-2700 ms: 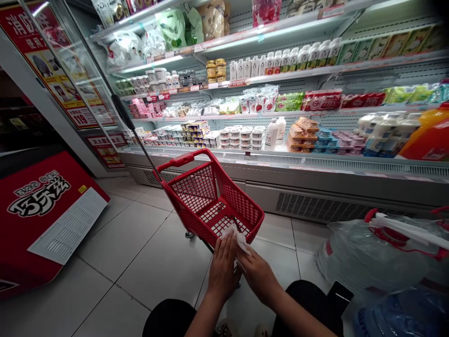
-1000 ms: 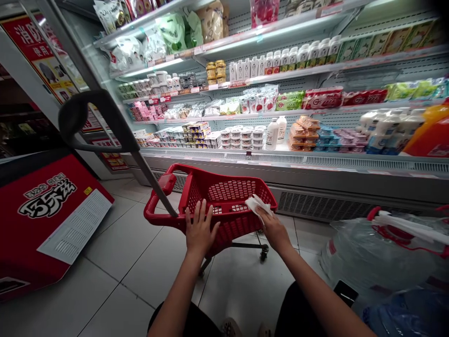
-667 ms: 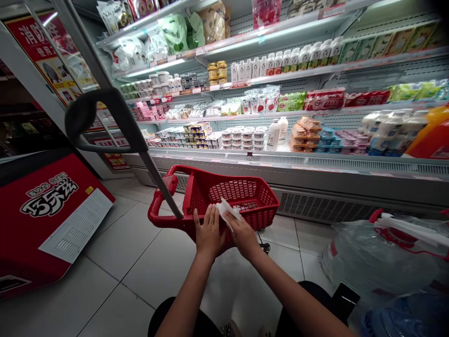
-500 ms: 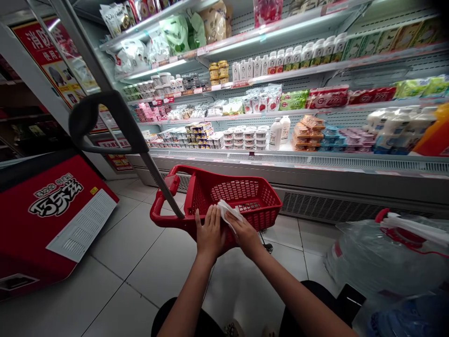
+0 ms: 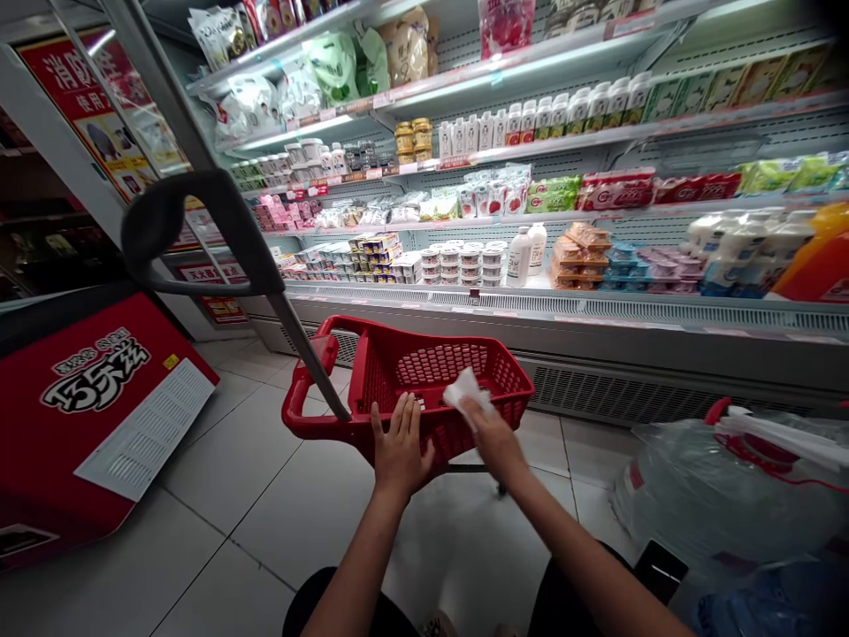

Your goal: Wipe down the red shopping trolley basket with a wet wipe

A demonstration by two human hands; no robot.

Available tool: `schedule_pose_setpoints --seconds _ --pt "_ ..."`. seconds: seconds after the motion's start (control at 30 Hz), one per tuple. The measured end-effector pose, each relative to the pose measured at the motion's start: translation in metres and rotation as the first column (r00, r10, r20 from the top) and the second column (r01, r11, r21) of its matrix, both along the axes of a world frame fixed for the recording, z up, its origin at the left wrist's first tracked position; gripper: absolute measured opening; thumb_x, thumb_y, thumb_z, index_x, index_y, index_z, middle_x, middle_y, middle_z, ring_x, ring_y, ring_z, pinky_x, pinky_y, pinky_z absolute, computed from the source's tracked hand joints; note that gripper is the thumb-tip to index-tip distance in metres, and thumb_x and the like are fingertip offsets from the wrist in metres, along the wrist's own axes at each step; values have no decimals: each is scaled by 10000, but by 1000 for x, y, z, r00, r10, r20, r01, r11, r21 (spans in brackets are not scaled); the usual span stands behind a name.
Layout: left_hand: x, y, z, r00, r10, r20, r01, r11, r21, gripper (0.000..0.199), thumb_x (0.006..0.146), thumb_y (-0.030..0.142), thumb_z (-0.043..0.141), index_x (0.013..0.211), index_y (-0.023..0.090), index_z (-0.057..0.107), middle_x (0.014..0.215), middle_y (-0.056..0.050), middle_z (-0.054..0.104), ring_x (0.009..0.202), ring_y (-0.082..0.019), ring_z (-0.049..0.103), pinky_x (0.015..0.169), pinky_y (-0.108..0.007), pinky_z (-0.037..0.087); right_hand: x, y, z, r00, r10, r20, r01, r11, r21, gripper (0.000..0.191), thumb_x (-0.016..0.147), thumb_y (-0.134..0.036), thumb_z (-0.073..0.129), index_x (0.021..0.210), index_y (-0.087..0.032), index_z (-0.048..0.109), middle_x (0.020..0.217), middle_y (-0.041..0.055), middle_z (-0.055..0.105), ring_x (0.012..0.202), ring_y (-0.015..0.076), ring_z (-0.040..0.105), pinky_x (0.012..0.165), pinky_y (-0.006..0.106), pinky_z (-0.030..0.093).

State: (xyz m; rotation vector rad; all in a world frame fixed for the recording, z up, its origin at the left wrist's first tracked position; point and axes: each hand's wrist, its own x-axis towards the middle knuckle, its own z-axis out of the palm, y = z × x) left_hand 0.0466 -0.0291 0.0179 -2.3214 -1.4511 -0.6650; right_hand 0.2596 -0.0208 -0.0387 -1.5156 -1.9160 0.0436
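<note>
In front of me stands a red plastic shopping basket (image 5: 431, 349) on wheels, with latticed sides and a long grey pull handle (image 5: 199, 234) rising to the upper left. My left hand (image 5: 401, 451) rests on its near side, fingers stretched out and flat, holding nothing. A crumpled white tissue (image 5: 468, 389) is pinched in my right hand (image 5: 494, 438), pressed at the basket's near rim, right of my left hand. Part of the near wall is hidden behind both hands. My right hand is slightly blurred.
A refrigerated shelf unit (image 5: 597, 314) with dairy goods runs behind the basket. To the left stands a red freezer chest (image 5: 86, 442). Large plastic-wrapped water bottles (image 5: 696, 487) are at the right, with a black phone (image 5: 660, 571) nearby. White tiles (image 5: 265, 513) cover the floor.
My right hand has slid right along the basket's near side with the tissue, moving apart from my left hand. The left hand has stayed nearly in place.
</note>
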Motion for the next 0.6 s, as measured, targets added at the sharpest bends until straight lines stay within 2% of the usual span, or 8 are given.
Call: schedule_pose_setpoints --seconds 0.07,0.1,0.2,0.3,0.37,0.47,0.53,0.6 --pt "1 1 -1 1000 10 -8 -11 1000 -15 625 924 357 546 1508 142 496 1600 -133 449 1506 -336 385 1253 -630 -160 -40 -4 9 985 172 23 -173 982 80 692 897 -27 412 1563 -213 446 1559 55 522 1454 234 460 1207 446 408" --pt "0 1 -2 1000 17 -12 -17 1000 -20 619 929 350 535 1510 141 494 1598 -133 451 1507 -332 385 1252 -627 -165 -55 -6 12 977 213 27 -215 970 113 702 901 -33 414 1582 -206 412 1580 60 494 1472 230 436 1221 448 389" --pt "-4 1 -3 1000 23 -21 -24 999 -24 624 929 336 537 1523 157 480 1595 -124 461 1515 -332 371 1259 -626 -150 -63 -7 13 961 274 37 -276 944 179 740 906 -37 403 1617 -231 337 1588 52 485 1482 208 420 1240 464 360" --pt "-11 -1 -5 1000 18 -18 -19 1000 -19 635 912 331 567 1523 179 484 1598 -112 461 1521 -337 359 1269 -629 -120 -24 -2 -2 971 235 47 -240 952 193 788 883 -8 367 1621 -280 321 1551 30 534 1459 188 455 1228 470 376" --pt "-13 -2 -5 1000 14 -8 -14 1000 -17 618 913 336 569 1508 180 501 1594 -109 467 1513 -331 376 1269 -623 -126 16 1 -14 989 145 39 -149 973 175 763 892 -13 357 1605 -285 362 1529 30 559 1446 192 473 1218 466 390" --pt "-12 -5 -6 1000 3 11 -3 1000 -16 582 923 345 550 1480 179 532 1585 -103 479 1498 -318 403 1265 -605 -153 71 4 -27 999 -35 12 34 995 97 614 970 -112 388 1557 -278 451 1522 41 566 1426 232 500 1188 470 427" --pt "-9 -7 -6 1000 -4 26 4 1000 -16 572 920 345 547 1466 177 546 1578 -102 489 1493 -318 411 1263 -600 -162 92 4 -29 988 -155 -6 155 987 42 527 1013 -190 390 1522 -269 499 1515 54 572 1383 260 546 1156 498 459" --pt "-5 -9 -7 999 -9 41 10 1000 -15 575 912 344 551 1459 169 551 1571 -106 497 1488 -324 417 1259 -604 -169 91 3 -27 976 -217 -16 217 976 17 505 1017 -198 384 1498 -252 528 1502 65 584 1351 273 576 1142 523 468"
